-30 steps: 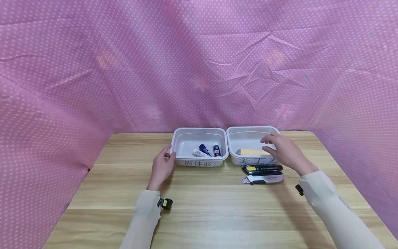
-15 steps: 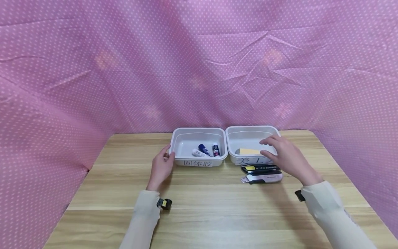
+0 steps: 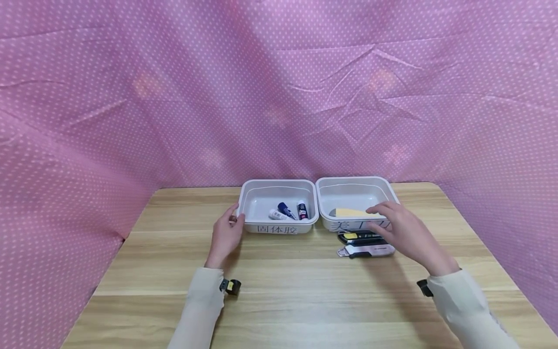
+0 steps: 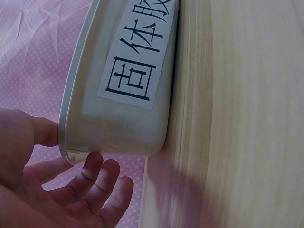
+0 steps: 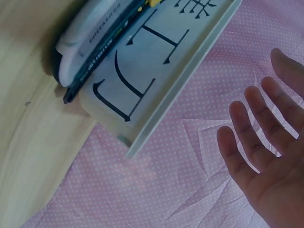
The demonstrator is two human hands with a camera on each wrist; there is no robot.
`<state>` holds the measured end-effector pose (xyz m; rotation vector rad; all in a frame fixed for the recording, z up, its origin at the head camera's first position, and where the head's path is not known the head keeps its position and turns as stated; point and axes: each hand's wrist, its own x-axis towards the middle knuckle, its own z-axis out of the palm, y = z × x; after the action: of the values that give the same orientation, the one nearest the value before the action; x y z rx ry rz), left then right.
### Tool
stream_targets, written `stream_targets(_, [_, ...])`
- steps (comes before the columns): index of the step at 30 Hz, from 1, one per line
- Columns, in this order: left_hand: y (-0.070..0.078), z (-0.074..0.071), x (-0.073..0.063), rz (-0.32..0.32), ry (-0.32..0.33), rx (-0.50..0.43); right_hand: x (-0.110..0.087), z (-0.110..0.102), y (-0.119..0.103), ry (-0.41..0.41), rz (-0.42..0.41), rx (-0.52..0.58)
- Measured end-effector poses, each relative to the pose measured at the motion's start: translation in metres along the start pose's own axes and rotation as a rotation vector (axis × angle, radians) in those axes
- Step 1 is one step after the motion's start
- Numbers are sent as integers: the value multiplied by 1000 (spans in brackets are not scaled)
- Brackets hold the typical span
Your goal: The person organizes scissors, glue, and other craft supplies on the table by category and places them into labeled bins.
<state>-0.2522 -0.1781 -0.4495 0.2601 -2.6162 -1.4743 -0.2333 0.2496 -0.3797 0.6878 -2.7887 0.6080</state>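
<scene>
My left hand rests at the front left corner of the left white bin, its thumb touching the rim and its other fingers loosely spread by the side. Three glue sticks, one a white glue stick, lie inside. My right hand hovers over the front right of the right white bin, holding nothing; in the right wrist view its fingers are spread apart. A yellow utility knife with a grey end lies in that bin, partly hidden by its front wall.
Before the right bin, a black and yellow utility knife and a white and black one lie side by side on the wooden table. Paper labels with Chinese characters mark both bin fronts. Pink dotted cloth rises behind the table and at its sides.
My right hand has drawn back a little toward me and to the right, uncovering the right bin's far right corner. The left hand stays at the left bin's corner.
</scene>
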Motion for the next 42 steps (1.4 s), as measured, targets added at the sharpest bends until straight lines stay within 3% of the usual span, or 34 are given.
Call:
stream_targets(8, [0,0,1,23,20,6,-12,11,3,6,-2,-12])
stream_targets(27, [0,0,0,35,22,-1,-33,36,16,-70,56,-1])
stream_targets(42, [3,-1,-1,32,27,-1,-39,50,30,-87,4,-3])
